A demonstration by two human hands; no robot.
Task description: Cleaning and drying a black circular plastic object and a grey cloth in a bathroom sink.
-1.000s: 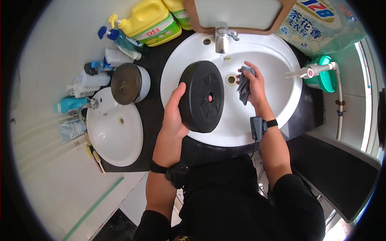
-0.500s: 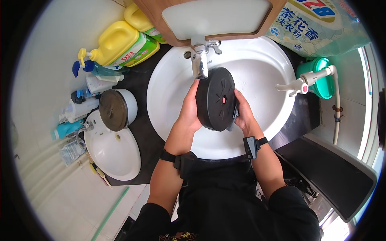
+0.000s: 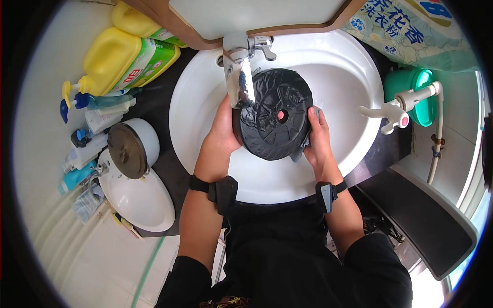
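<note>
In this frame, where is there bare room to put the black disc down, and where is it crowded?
Bare: the sink basin right of the black disc, and its front toward the wrists. The left hand and right hand grip the disc under the faucet. Crowded: the left counter, with yellow jugs, spray bottles and a lidded pot.

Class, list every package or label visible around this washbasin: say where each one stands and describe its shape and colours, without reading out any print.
Yellow jug: left of the tap, lying tilted, handled, with a green and white label.
Large soft bag: top right corner, pale bluish with blue, red and yellow print.
Spray bottles: far left of the counter, clear and white with blue nozzles.
</note>
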